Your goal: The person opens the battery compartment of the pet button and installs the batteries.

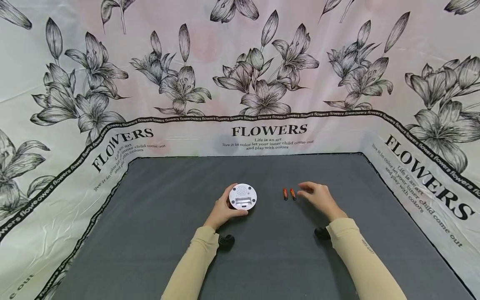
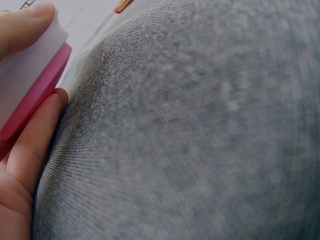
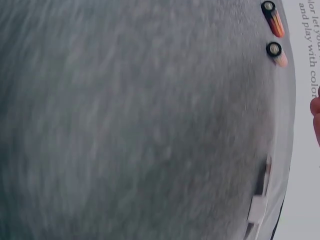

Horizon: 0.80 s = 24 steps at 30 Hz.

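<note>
Our left grip (image 1: pixel 222 211) pinches a round white plastic device (image 1: pixel 243 195), likely light and stiff, by its rim; our loosely spread right grip (image 1: pixel 321 198) hovers beside two orange-black cylindrical batteries (image 1: pixel 293 193).

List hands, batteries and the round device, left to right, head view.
left hand → round white-faced device → left red-and-black battery → right red-and-black battery → right hand

My disc (image 1: pixel 241 192) is white with a pink layer (image 2: pixel 37 92), the batteries (image 1: pixel 293 192) orange-red and black, the tabletop (image 1: pixel 270 258) grey. My sleeves (image 1: pixel 191 262) are pale yellow; black flowers (image 1: pixel 265 99) and lettering (image 1: pixel 269 130) pattern the white-and-pink cloth (image 1: pixel 195 139).
</note>
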{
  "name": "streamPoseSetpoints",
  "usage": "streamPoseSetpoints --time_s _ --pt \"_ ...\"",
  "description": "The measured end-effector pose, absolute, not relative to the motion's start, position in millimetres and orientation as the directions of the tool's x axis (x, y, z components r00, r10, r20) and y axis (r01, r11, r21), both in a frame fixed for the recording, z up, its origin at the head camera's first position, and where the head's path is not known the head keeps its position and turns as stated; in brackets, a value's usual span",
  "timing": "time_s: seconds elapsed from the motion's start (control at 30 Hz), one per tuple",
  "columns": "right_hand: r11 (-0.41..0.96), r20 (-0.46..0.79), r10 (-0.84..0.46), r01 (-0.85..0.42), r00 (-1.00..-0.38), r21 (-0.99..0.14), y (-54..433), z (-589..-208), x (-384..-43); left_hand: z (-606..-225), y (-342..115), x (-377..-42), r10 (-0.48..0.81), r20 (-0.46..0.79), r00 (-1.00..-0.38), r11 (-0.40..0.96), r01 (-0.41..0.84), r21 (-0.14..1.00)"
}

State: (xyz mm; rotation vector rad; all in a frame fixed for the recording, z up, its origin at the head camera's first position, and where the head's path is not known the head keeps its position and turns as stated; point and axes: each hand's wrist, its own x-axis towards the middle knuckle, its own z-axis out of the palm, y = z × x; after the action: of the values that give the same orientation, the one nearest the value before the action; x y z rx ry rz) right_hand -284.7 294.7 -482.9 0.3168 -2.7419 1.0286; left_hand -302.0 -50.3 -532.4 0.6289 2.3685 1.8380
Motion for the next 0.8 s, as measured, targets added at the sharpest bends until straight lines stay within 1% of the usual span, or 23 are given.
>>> streamPoseSetpoints --time_s 0.13,0.33,0.47,0.67,0.8 --pt "0.739 0.236 -0.128 -0.251 -0.963 -0.625 287.0 -481.6 -288.6 -532.2 -51.5 -301.3 0.364 0.202 -0.909 0.199 0.288 0.937" --pt "0.76 0.214 -0.097 -0.211 -0.972 -0.615 279.2 -481.3 -289.8 -531.9 -50.9 -303.1 0.371 0.179 -0.911 0.175 0.258 0.95" --pt "0.776 0.177 -0.063 -0.16 -0.982 -0.61 277.3 -484.7 -290.5 -531.8 -48.6 -303.1 0.376 0.179 -0.909 0.159 0.254 0.954" --pt "0.792 0.103 -0.023 -0.081 -0.994 -0.605 267.4 -492.3 -296.0 -532.5 -51.2 -301.6 0.355 0.158 -0.921 0.183 0.234 0.955" --pt "0.816 0.112 0.009 -0.057 -0.994 -0.575 260.6 -494.7 -300.6 -531.3 -52.2 -302.8 0.354 0.168 -0.92 0.18 0.243 0.953"
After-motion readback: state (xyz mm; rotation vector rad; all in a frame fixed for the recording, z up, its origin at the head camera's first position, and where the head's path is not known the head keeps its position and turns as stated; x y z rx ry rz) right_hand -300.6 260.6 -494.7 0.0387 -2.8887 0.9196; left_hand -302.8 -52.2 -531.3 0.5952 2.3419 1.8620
